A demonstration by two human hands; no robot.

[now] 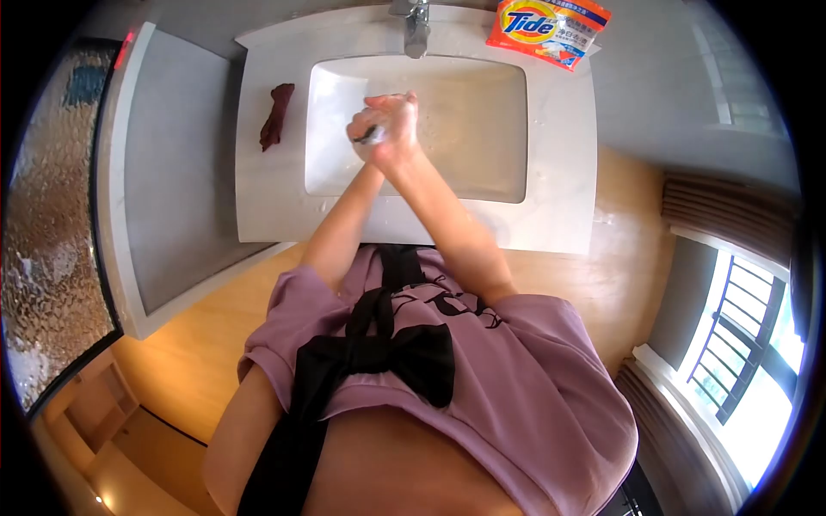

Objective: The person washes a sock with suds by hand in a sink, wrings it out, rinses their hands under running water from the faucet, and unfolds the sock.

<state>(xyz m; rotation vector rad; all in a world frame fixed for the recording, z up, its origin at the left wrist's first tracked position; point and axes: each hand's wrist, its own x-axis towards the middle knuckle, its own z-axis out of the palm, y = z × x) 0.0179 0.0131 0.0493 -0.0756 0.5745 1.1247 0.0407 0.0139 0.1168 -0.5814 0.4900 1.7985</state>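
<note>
Over the sink (465, 129), my two hands are pressed together, with whitish suds on them. My right hand (398, 127) lies on top, its fingers curled. Beneath and to its left, my left hand (357, 129) is largely covered by it. Between them shows a small dark-and-white thing (371, 135), perhaps cloth; its kind is too hidden to tell. Both hands appear closed around it. A crumpled dark red cloth (276, 117) lies on the counter left of the basin.
A chrome faucet (416, 30) stands at the back of the basin. On the back right of the white counter (559, 163) rests an orange Tide laundry detergent bag (551, 30). A textured glass panel (60, 215) is at the left, and a barred window (740, 335) at the right.
</note>
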